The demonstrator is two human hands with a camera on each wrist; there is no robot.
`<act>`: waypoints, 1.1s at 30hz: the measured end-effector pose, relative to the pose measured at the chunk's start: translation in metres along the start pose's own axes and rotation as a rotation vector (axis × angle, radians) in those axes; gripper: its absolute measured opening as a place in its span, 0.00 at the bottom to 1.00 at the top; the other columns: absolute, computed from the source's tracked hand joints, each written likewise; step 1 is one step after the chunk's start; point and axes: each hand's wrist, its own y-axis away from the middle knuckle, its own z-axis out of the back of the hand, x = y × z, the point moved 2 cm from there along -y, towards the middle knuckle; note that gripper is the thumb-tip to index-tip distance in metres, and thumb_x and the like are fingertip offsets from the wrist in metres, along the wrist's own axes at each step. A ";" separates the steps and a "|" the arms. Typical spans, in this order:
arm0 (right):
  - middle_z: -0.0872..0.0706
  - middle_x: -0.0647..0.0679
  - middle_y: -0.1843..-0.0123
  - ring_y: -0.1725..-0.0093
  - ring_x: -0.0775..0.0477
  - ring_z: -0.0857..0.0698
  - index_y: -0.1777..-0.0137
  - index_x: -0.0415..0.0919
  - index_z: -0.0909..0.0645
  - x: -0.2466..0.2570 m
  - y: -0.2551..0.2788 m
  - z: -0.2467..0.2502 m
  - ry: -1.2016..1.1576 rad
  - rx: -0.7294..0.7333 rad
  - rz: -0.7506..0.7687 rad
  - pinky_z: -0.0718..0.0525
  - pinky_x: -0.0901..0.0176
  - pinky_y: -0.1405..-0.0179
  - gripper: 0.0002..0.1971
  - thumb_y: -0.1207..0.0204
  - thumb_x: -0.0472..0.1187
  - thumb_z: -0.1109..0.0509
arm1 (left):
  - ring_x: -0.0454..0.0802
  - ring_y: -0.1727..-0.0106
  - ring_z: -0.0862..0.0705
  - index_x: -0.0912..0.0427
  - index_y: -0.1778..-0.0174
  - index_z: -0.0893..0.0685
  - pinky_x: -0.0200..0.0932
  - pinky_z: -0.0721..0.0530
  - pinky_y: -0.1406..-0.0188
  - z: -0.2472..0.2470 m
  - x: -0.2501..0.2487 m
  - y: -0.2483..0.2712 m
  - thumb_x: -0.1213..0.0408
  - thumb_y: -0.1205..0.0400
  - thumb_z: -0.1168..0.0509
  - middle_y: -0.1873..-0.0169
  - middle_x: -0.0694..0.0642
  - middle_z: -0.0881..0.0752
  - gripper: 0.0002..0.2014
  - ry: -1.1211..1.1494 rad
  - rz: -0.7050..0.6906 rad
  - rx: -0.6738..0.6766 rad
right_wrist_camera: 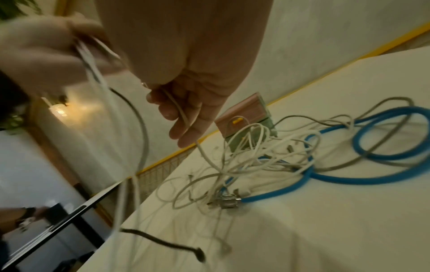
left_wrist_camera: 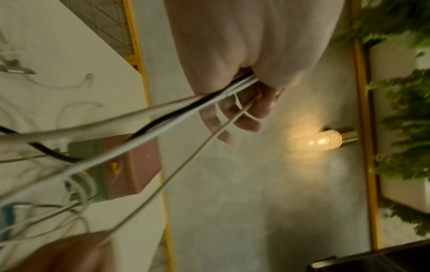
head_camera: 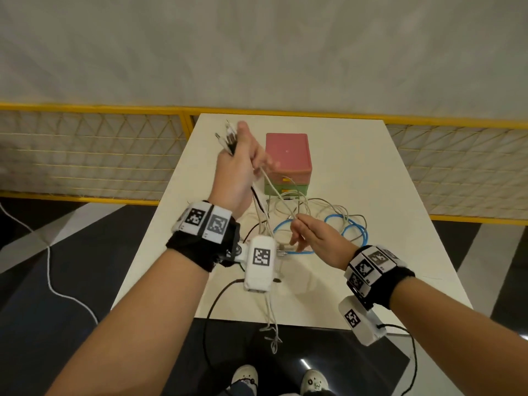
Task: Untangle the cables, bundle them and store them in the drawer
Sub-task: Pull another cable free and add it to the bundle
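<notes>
My left hand is raised above the table and grips a bunch of white and black cables, plug ends sticking out above the fist; in the left wrist view the strands run down from the fist. My right hand pinches one thin white cable between thumb and forefinger; the strand crosses its fingers. A tangle of white and grey cables and a thick blue cable lie on the table. The small pink and green drawer box stands behind them, drawers closed.
The white table is narrow, with a yellow mesh fence behind and to both sides. Cable ends hang over the table's near edge. A white cord lies on the dark floor at the left.
</notes>
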 end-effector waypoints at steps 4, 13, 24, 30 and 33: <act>0.28 0.51 0.68 0.55 0.50 0.14 0.64 0.41 0.29 -0.020 -0.007 0.004 -0.061 0.008 -0.099 0.11 0.53 0.54 0.18 0.13 0.47 0.48 | 0.41 0.83 0.46 0.53 0.72 0.33 0.32 0.48 0.87 0.008 -0.040 -0.004 0.49 0.10 0.51 0.82 0.46 0.42 0.24 0.124 -0.070 0.071; 0.23 0.49 0.80 0.78 0.59 0.32 0.74 0.44 0.21 0.016 -0.025 0.057 0.183 -0.377 0.006 0.33 0.63 0.73 0.20 0.20 0.51 0.33 | 0.42 0.82 0.46 0.55 0.41 0.11 0.35 0.46 0.84 0.013 -0.046 0.014 0.51 0.10 0.46 0.83 0.45 0.41 0.19 -0.281 -0.024 0.262; 0.26 0.54 0.71 0.71 0.53 0.28 0.63 0.40 0.17 0.094 -0.037 0.084 0.682 -0.399 0.369 0.31 0.60 0.71 0.16 0.21 0.52 0.32 | 0.43 0.84 0.36 0.51 0.76 0.23 0.36 0.39 0.82 -0.005 0.003 0.014 0.48 0.12 0.43 0.81 0.48 0.31 0.25 -0.703 0.150 0.261; 0.24 0.50 0.67 0.68 0.52 0.21 0.60 0.39 0.25 0.046 -0.029 0.071 0.264 -0.192 0.091 0.17 0.61 0.62 0.16 0.13 0.44 0.46 | 0.40 0.84 0.39 0.49 0.62 0.17 0.34 0.40 0.85 0.004 -0.029 -0.001 0.55 0.12 0.41 0.81 0.45 0.36 0.14 -0.526 -0.166 0.031; 0.28 0.52 0.67 0.67 0.54 0.26 0.64 0.43 0.30 0.005 -0.021 0.067 0.233 -0.127 -0.011 0.16 0.44 0.54 0.18 0.12 0.46 0.49 | 0.41 0.83 0.41 0.48 0.64 0.16 0.32 0.43 0.85 0.019 -0.047 -0.014 0.54 0.12 0.42 0.82 0.43 0.38 0.16 -0.300 -0.225 -0.073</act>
